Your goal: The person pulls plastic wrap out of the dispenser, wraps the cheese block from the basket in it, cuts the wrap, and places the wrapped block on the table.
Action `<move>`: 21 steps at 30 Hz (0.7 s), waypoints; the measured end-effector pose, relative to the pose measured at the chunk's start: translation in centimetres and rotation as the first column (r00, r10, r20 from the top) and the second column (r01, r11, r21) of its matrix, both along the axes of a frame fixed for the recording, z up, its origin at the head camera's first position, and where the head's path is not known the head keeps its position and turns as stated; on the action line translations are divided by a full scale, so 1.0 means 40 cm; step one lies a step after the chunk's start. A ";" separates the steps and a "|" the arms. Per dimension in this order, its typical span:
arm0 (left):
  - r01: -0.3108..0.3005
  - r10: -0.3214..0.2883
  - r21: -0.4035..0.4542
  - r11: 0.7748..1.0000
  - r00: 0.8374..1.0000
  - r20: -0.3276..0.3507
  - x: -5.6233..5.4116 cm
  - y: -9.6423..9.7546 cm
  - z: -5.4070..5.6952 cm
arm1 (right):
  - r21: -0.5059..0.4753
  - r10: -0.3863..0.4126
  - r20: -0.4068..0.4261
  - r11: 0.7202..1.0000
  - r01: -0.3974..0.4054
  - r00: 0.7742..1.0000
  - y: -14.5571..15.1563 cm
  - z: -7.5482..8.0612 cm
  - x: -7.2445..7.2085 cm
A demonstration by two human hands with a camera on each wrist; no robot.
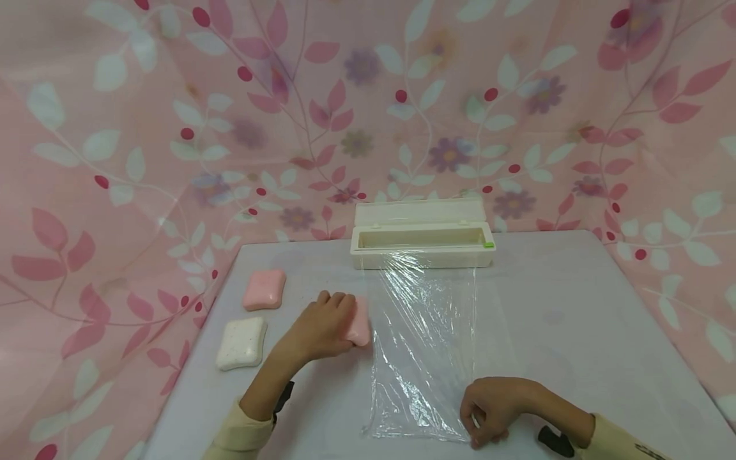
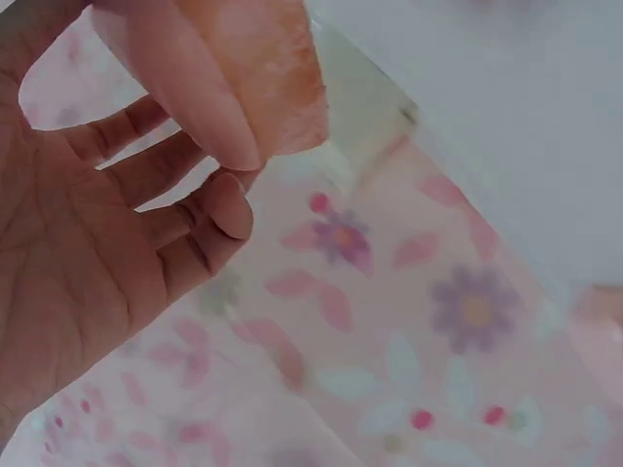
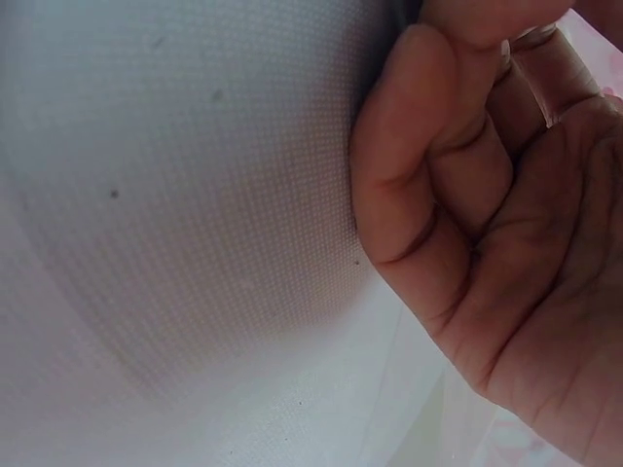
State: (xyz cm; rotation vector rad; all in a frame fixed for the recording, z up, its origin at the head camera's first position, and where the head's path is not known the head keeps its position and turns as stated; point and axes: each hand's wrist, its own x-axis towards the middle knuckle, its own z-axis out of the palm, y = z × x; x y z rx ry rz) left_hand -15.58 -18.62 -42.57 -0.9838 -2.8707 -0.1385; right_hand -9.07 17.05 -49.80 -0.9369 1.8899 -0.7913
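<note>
In the head view my left hand (image 1: 326, 326) grips a pink bar of soap (image 1: 359, 321) just left of the sheet of cling film (image 1: 422, 338). The left wrist view shows that soap (image 2: 263, 73) between thumb and fingers. My right hand (image 1: 494, 409) pinches the film's near right corner, its fingers curled close to the table; in the right wrist view the fingertips of this hand (image 3: 467, 195) are partly cut off. The film stretches flat and wrinkled from a white cling film dispenser (image 1: 422, 259), whose lid (image 1: 420, 211) stands up at the back.
On the left of the white-covered table (image 1: 575, 332) lie another pink soap bar (image 1: 264, 289) and a speckled white one (image 1: 241, 344). A small green slider (image 1: 489, 245) sits at the dispenser's right end. Flowered pink cloth (image 1: 368, 115) hangs behind the table.
</note>
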 end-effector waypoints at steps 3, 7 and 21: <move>0.096 -0.096 0.016 0.995 0.995 -0.008 0.015 0.062 -0.001 | 0.006 -0.003 -0.005 1.000 0.003 1.000 -0.002 0.000 0.000; 0.180 -0.181 0.024 0.983 0.983 0.021 0.031 0.140 -0.011 | 0.023 -0.014 0.007 1.000 0.014 1.000 -0.003 0.000 0.000; 0.240 -0.244 -0.105 0.965 0.969 -0.029 0.044 0.273 -0.106 | 0.015 0.018 -0.041 1.000 -0.017 0.999 0.000 -0.003 0.002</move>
